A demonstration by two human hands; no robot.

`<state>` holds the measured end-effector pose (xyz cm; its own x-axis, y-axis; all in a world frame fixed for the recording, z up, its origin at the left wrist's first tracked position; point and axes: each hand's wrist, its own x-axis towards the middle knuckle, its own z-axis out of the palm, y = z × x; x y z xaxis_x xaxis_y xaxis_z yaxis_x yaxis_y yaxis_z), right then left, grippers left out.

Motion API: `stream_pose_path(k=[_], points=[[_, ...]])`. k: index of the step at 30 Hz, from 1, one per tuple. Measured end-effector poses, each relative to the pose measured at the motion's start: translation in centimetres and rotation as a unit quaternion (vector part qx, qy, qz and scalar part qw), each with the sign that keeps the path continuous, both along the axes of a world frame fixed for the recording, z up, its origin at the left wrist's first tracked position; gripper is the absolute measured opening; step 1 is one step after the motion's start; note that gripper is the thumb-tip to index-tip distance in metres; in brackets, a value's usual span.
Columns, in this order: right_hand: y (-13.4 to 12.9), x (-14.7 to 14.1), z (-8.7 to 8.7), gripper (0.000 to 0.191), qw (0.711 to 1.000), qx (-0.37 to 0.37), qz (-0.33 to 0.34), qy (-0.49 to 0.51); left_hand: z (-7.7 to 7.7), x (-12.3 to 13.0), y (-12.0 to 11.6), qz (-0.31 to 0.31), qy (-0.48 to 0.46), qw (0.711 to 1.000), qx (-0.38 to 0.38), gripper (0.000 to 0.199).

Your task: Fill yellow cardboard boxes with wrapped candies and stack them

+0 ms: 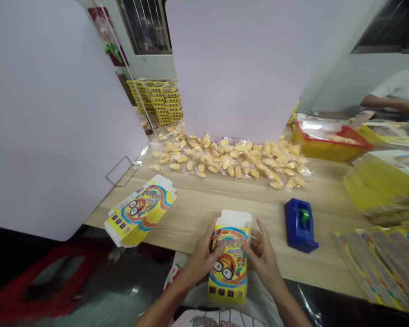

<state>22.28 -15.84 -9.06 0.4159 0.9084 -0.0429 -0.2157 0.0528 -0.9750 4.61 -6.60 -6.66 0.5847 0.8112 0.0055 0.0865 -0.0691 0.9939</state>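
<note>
1. In the head view, the person's left hand (202,256) grips the left side of a printed card box (229,268), its fingers closed over the front face and partly hiding the print.
2. The right hand (263,256) stands open beside the box, its fingers spread wide and curled, with the thumb against the box's right edge.
3. The box stands nearly upright, just past the near edge of a light wood-grain table (204,218). Its glossy yellow card shows a cartoon face, and a white flap (234,218) sticks up at the far end. Its lower end is over the person's white printed top (259,304), and I cannot tell whether it rests there.
4. To the left lies a similar flattened box (139,211). To the right sits a blue tape dispenser (300,225).
5. Farther away spreads a heap of yellow sweets (225,158) in clear wrappers, with a yellow basket (330,144) with a red rim to the right. Stacks of printed cards (383,181) lie along the right, partly cut off by the frame.
6. White partition boards (245,59) hide much of the far room. Yellow cartons (162,102) are stacked behind them, and a co-worker's arm (391,102) shows at far right.
</note>
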Motion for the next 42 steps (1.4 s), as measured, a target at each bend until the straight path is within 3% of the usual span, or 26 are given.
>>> stream_pose_path(k=[2,4,6,9,11,14,17,20,22,24,27,34,42], points=[[-0.9,0.6,-0.1,0.071,0.998,-0.013,0.057,-0.008,-0.5,-0.3,-0.2,-0.052,-0.027,0.996,-0.064,0.066],[-1.3,1.5,-0.1,0.060,0.994,-0.025,0.099,-0.047,-0.8,-0.3,-0.1,-0.090,-0.022,0.991,-0.095,0.067],[-1.2,2.4,-0.2,0.044,0.988,-0.017,0.097,-0.118,-0.6,-0.1,0.4,-0.083,0.005,0.994,-0.067,0.053],[-0.6,3.3,0.1,0.025,0.974,0.017,0.059,-0.219,0.0,0.8,1.8,-0.030,0.023,0.999,0.032,0.020],[-0.1,3.4,0.6,0.021,0.971,0.032,0.048,-0.231,0.4,1.5,2.6,-0.015,0.000,0.998,0.060,0.021],[0.4,3.2,1.4,0.025,0.986,0.028,0.032,-0.163,0.7,2.1,3.6,-0.019,-0.040,0.999,-0.007,0.011],[0.4,3.1,1.9,0.038,0.991,0.014,0.044,-0.123,1.0,1.7,4.4,-0.069,-0.038,0.994,-0.072,0.032],[0.2,3.3,2.1,0.020,0.981,0.008,0.095,-0.171,1.6,1.0,4.9,-0.149,0.013,0.989,-0.017,0.027],[0.0,3.3,2.2,0.018,0.977,0.011,0.111,-0.184,2.1,0.5,5.1,-0.168,0.051,0.983,0.049,0.022],[-0.2,3.1,2.4,0.022,0.977,0.003,0.114,-0.178,2.7,0.1,4.9,-0.163,0.073,0.980,0.087,0.018],[-0.2,2.7,2.9,0.024,0.978,-0.024,0.119,-0.171,3.4,-0.1,4.5,-0.150,0.073,0.982,0.082,0.016],[1.5,2.2,4.6,0.023,0.965,-0.072,0.082,-0.238,3.7,0.4,4.8,-0.115,0.005,0.986,-0.122,0.024],[0.8,2.3,4.8,0.022,0.966,-0.050,0.107,-0.229,3.5,0.1,4.5,-0.139,0.012,0.988,-0.061,0.023]])
